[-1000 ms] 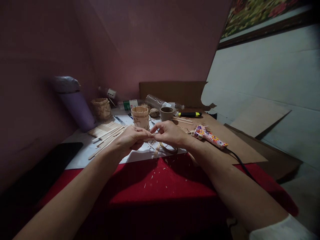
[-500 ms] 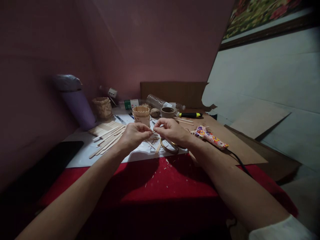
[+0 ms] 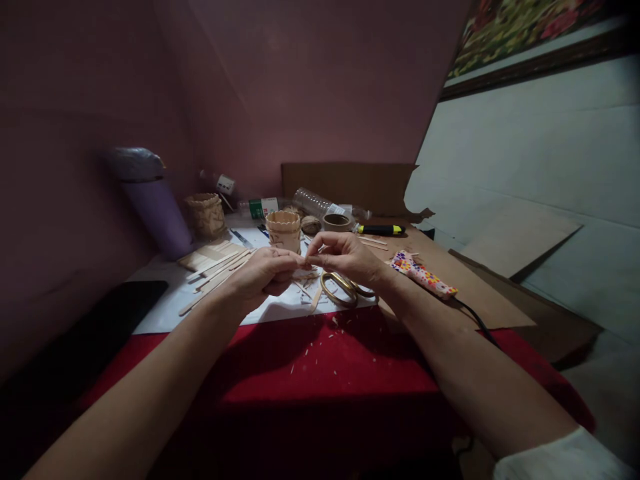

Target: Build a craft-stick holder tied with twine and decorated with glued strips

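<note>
My left hand [image 3: 267, 273] and my right hand [image 3: 345, 257] meet fingertip to fingertip above the white sheet [image 3: 200, 320]. Both are pinched closed; whatever small piece lies between the fingertips is too tiny to name. Just behind them stands a small cup [image 3: 283, 233] of pale wood with a scalloped rim. Below my right hand lie scissors [image 3: 340, 290] with gold-coloured handles. A fan of wooden craft sticks [image 3: 210, 287] spreads beside my left wrist. Wood scraps [image 3: 303, 288] are strewn under my fingers.
A glue gun [image 3: 423, 275] with a flowered cover rests on cardboard at right, its cord trailing forward. Behind are a roll of tape [image 3: 337, 222], a black-and-yellow cutter [image 3: 383, 230], a twine ball [image 3: 311, 225], plastic bottles [image 3: 320, 202] and a second cup [image 3: 206, 215]. A purple tumbler [image 3: 159, 217] stands left.
My fingertips have come together, closing the small gap between them. My left hand's fingers have curled in more, and more of the scissors' handles now shows.
</note>
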A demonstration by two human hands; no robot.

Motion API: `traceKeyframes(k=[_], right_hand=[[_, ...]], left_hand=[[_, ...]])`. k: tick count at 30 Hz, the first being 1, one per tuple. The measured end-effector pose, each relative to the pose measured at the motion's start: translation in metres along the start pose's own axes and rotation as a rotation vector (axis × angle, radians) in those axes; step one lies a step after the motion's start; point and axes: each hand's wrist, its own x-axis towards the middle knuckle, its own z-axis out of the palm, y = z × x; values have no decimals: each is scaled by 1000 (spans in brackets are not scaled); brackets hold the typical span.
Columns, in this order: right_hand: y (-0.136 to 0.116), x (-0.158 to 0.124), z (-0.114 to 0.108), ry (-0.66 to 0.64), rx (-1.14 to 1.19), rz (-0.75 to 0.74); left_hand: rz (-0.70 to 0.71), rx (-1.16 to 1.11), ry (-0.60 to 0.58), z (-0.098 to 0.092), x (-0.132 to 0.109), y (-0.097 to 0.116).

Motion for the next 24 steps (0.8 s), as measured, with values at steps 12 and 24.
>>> traceKeyframes(k=[12, 24], right_hand=[[-2, -4, -1, -54, -73, -19], [-1, -2, -3, 102, 49, 239]], left_hand=[[-17, -78, -6, 0, -1, -1], [123, 247, 139, 3, 0, 3]])
